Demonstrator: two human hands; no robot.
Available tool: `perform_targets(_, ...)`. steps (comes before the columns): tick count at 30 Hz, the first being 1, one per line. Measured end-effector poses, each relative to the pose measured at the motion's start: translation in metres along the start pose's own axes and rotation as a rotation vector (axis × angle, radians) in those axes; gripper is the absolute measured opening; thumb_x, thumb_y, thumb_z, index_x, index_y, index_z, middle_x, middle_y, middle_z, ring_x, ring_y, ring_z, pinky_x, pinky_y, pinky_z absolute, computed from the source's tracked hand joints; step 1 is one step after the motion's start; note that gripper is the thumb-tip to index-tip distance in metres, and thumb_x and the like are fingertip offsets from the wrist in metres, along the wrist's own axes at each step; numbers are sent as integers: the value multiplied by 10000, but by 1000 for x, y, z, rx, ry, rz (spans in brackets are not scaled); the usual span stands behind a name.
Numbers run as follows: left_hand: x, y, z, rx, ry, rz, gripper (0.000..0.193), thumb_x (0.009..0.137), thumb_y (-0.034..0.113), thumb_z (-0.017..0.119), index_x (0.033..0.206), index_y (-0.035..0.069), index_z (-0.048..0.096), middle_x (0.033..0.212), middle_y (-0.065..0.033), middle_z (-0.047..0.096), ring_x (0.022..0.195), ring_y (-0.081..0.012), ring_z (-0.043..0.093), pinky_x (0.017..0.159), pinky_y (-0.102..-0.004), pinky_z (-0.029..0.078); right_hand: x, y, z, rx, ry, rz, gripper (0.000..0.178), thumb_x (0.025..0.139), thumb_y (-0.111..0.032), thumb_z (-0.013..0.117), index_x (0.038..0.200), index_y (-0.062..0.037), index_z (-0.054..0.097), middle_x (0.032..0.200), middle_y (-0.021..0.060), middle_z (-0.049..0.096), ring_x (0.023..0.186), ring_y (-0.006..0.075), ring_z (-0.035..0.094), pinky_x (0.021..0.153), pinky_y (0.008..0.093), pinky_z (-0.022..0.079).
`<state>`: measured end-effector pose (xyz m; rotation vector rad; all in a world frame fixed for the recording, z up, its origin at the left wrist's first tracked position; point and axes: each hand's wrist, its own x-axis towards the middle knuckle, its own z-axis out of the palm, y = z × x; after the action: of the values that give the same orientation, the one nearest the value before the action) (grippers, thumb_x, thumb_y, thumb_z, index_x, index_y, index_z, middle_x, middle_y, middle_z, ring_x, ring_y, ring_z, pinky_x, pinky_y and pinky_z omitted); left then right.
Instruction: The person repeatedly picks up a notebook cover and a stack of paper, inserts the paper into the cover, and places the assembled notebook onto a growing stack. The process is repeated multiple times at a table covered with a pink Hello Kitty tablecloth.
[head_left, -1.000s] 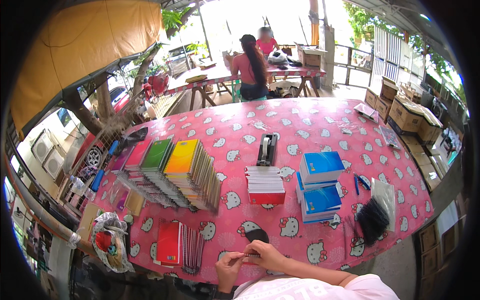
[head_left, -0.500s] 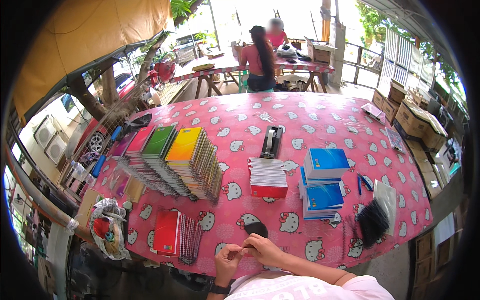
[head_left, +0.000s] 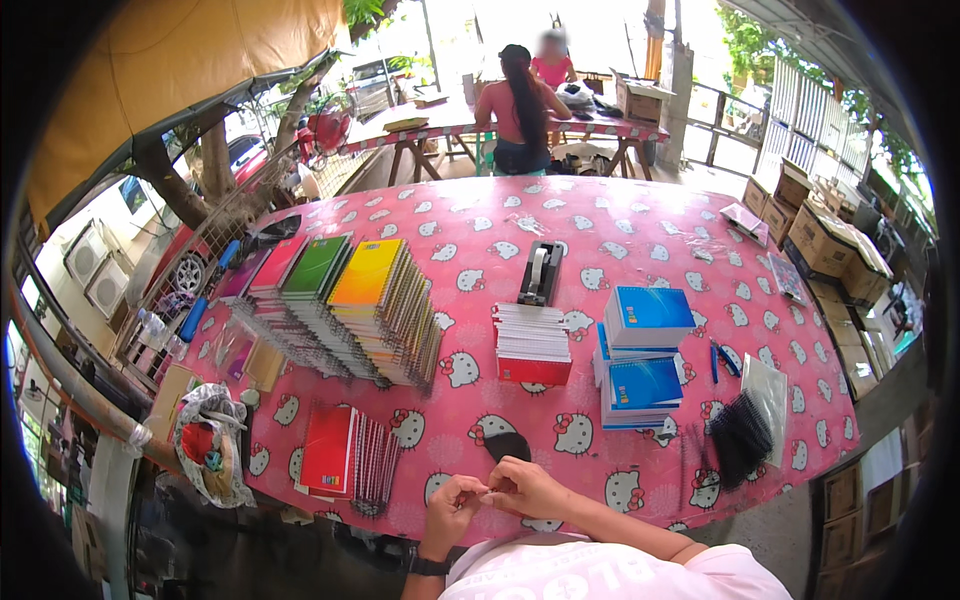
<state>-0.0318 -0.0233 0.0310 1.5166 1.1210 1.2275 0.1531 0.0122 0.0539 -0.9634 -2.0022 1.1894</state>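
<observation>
My left hand (head_left: pixel 457 506) and my right hand (head_left: pixel 527 488) meet at the table's front edge, fingertips pinched together. Whatever lies between the fingers is too small to make out. Just beyond them is a flat black rounded piece (head_left: pixel 510 447). To the left, a row of red spiral notebooks (head_left: pixel 332 452) leans on the tabletop. Straight ahead lies a stack of white-paged pads with a red cover (head_left: pixel 533 345), in front of a black tape dispenser (head_left: pixel 541 272). Stacked blue notebooks (head_left: pixel 647 384) are to the right.
Tall stacks of yellow (head_left: pixel 368 272), green (head_left: pixel 316 266) and pink spiral notebooks stand at left. A plastic bag (head_left: pixel 212 440) sits at the left edge. Black binding coils (head_left: pixel 738 440) and blue-handled cutters (head_left: pixel 730 362) lie right. Two people work at a far table (head_left: pixel 440 128); cardboard boxes (head_left: pixel 822 238) fill the right.
The view has shifted slightly, so the table's things sit a little higher and more to the left. My hands stay pinched together. At the far table, the nearer person's arms have moved.
</observation>
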Motion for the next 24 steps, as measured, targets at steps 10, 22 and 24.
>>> perform_targets(10,6,-9,8,-102,44,-108,121,841,-1,670,918,33,583,833,8,600,730,-49,546,642,-192,454,3,-2,9,-146,197,-143,143,832,-84,631,930,-7,562,862,145,565,817,335,583,717,399,476)
perform_targets(22,10,-5,-9,135,152,-113,339,714,44,738,1026,37,604,1066,-93,612,944,-149,572,773,-302,479,28,-4,1,15,125,-117,135,841,-86,644,927,-15,567,833,144,569,771,294,580,684,351,466)
perform_targets(24,11,1,-10,-14,179,-86,455,738,68,740,1148,40,546,1114,-114,592,996,-173,563,840,-310,470,36,-3,2,26,182,-164,122,852,-70,639,933,-13,567,830,120,562,743,230,565,667,327,461)
